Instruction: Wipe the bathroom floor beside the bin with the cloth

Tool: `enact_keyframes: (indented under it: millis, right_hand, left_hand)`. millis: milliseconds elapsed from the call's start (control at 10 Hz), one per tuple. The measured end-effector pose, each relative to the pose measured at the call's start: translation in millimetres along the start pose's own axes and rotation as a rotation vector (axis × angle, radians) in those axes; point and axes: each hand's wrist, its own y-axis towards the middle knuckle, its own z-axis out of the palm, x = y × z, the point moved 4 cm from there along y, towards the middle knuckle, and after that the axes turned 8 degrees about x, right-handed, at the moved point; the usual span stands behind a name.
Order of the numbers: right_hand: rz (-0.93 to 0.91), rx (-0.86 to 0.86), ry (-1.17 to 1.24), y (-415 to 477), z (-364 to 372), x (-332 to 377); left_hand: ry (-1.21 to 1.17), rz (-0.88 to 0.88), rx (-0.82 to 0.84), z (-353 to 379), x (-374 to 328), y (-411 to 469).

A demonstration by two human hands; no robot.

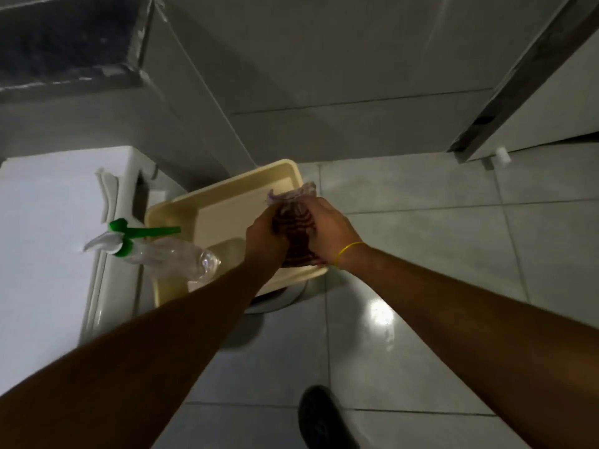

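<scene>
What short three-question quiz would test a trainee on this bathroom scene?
1. True or false: the cloth lies on the floor.
2. Which wrist wears the yellow band? A) left B) right
3. Fill in: the spray bottle has a ____ nozzle.

Key:
1. False; the left hand and right hand both hold it above the bin.
2. B
3. green

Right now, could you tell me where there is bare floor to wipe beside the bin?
Bare tiles lie right of the bin, reaching the door frame. Left is crowded: a spray bottle lies against the bin. Both hands, left hand and right hand, hold the cloth.
</scene>
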Motion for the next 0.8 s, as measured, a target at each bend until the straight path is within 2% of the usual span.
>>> enact_keyframes:
  millis: [100, 200, 400, 600, 800]
  right_hand:
    - [-0.049, 0.172, -0.389, 20, 44, 1]
    - [-0.075, 0.219, -0.685, 29, 67, -5]
    - [-0.084, 0.168, -1.018, 20, 60, -2]
    - [-0.069, 0.21, -1.003, -21, 23, 18]
    - [-0.049, 0.159, -0.966, -102, -111, 62]
  left_hand:
    - [-0.012, -0.063, -0.007, 1, 48, -5]
    - [0.104, -0.069, 0.048, 9, 73, -5]
    - [0.365, -0.088, 0.155, 12, 65, -6]
    - [0.675, -0.12, 0.143, 2, 19, -21]
    - [0.774, 0.218, 0.111, -11, -157, -75]
